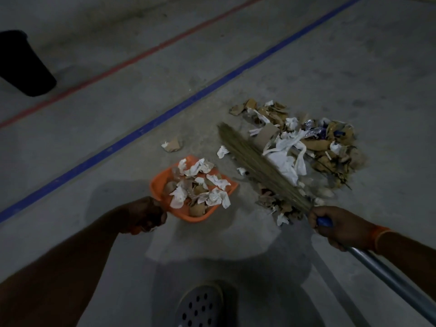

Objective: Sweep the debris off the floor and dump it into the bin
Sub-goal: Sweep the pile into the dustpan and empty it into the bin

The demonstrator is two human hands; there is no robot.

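An orange dustpan (158,185) sits low over the grey floor, filled with crumpled white paper and brown scraps. My left hand (146,214) grips its handle at the near end. My right hand (339,226) grips the blue collar of a grass broom (257,164), whose bristles slant up and left across a debris pile (323,147) of paper, cardboard bits and dry leaves. A black bin (22,63) stands at the far left. A stray scrap (171,144) lies between the dustpan and the blue line.
A blue line (179,107) and a red line (132,60) run diagonally over the concrete floor. My grey perforated shoe (200,305) shows at the bottom centre. The broom's metal shaft (396,282) runs off to the lower right.
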